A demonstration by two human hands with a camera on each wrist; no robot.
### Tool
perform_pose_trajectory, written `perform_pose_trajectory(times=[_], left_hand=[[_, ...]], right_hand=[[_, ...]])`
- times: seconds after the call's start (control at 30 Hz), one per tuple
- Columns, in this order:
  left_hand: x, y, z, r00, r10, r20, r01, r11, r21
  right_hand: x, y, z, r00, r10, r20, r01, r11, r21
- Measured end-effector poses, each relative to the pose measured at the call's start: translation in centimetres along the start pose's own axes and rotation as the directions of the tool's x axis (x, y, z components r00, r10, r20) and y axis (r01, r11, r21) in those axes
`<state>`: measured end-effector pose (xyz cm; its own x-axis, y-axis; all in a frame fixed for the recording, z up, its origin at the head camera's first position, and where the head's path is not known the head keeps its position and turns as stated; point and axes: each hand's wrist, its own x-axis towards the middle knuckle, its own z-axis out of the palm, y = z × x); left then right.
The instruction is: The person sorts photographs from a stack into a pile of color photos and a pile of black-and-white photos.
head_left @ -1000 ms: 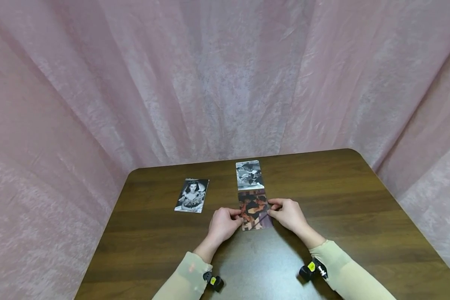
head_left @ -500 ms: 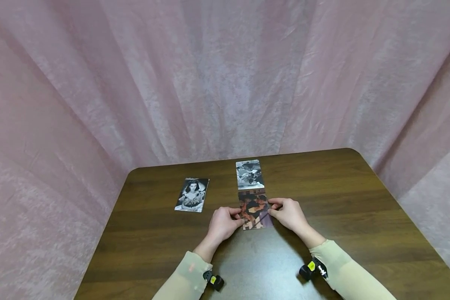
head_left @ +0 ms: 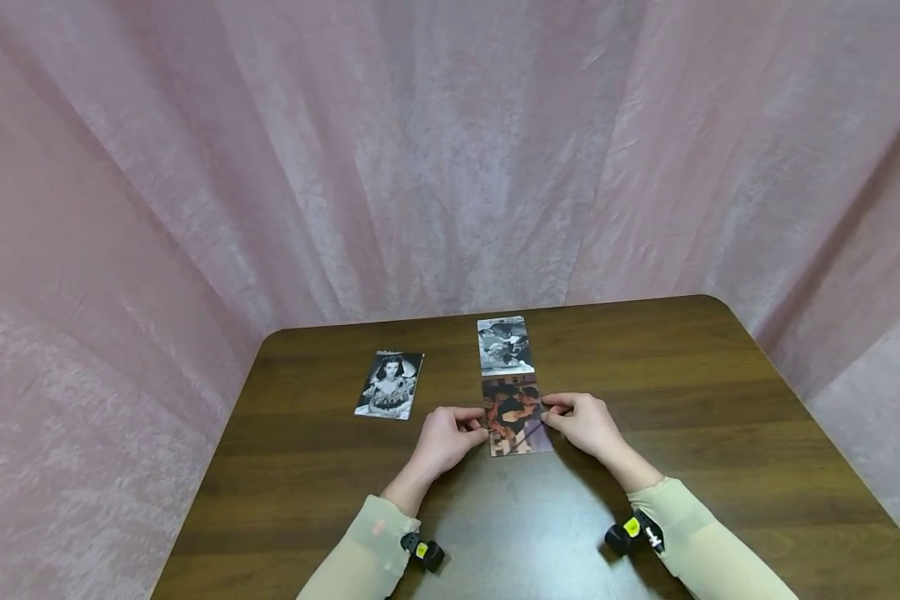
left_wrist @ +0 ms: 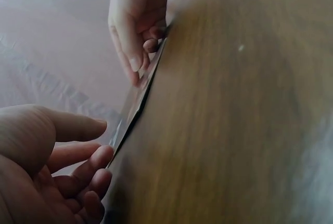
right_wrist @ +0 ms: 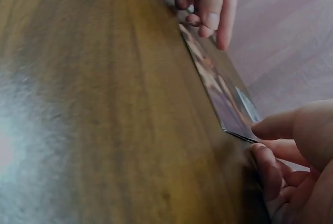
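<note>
A colour photo print (head_left: 512, 417) lies between my two hands, just below a black-and-white photo print (head_left: 506, 346). At its left edge is my left hand (head_left: 447, 437), thumb and index finger parted and fingertips right beside the edge. My right hand (head_left: 583, 427) pinches the opposite edge; in the right wrist view its thumb (right_wrist: 270, 127) sits above the print's corner with a finger below. A thin dark line runs under the print's near edge in the left wrist view. To the left lies another black-and-white photo print (head_left: 390, 385), showing a seated figure.
The prints are on a brown wooden table (head_left: 720, 400) with rounded far corners. Behind it hangs a pink velvety curtain (head_left: 450, 167). Small black cameras are strapped to both wrists, and light glares off the table's near middle.
My left thumb has drawn back slightly from the colour print to its left edge. The right hand keeps its place at the print. The whole head view has shifted a little.
</note>
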<state>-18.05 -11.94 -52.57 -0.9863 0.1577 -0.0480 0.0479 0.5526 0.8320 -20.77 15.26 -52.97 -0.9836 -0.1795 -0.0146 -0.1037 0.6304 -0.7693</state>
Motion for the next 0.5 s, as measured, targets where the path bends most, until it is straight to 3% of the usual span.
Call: perform_pose_trajectory(times=[0.27,0.5], left_hand=[[-0.4,-1.1,-2.3,1.0,0.027,0.015,-0.027,1.0,-0.011],[-0.9,-2.3,-4.4,1.0,0.012,0.001,-0.012,0.999,-0.032]], right_hand=[[0.2,-0.4,-0.5,0.997,0.009,0.082,-0.013,0.998,0.055],[0.4,-0.8,-0.4,0.999,0.023,0.035,-0.025,0.998,0.063]])
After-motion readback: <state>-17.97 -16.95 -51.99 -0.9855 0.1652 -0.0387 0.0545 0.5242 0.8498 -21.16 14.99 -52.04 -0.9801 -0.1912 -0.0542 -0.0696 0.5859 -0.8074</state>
